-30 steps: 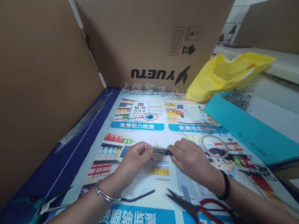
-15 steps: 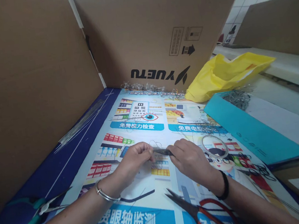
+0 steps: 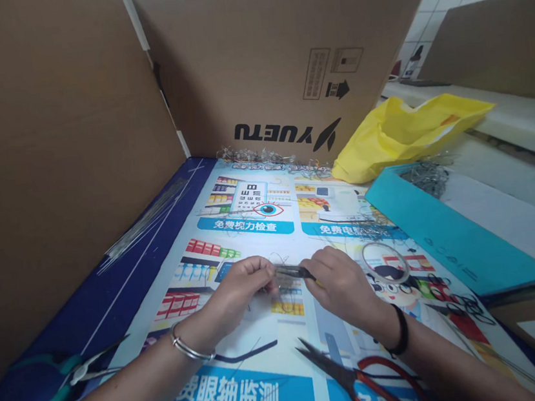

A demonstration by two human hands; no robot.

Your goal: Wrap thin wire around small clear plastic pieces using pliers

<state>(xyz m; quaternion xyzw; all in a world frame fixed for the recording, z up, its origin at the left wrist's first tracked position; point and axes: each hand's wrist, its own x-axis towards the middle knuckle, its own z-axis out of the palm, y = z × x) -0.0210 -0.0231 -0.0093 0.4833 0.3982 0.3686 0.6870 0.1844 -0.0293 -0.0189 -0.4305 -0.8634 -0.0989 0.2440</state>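
Note:
My right hand is wrapped round the handles of dark needle-nose pliers, whose jaws point left. At their tip, my left hand pinches a thin wire; fine loops of it show around the jaws. How the wire sits in the jaws is too small to tell. Just below lie red-handled scissors, blades toward my hands. A roll of clear tape lies beside my right wrist. Underneath is a printed poster sheet.
Cardboard walls stand at the back and left. Teal-handled pliers lie front left, straight wires behind. Tangled wire bits line the back wall. At right are a yellow bag, a teal box and black bands.
The pliers' jaws have turned and look slightly wider apart, with a bit of yellow handle now showing. Both hands stay in nearly the same place.

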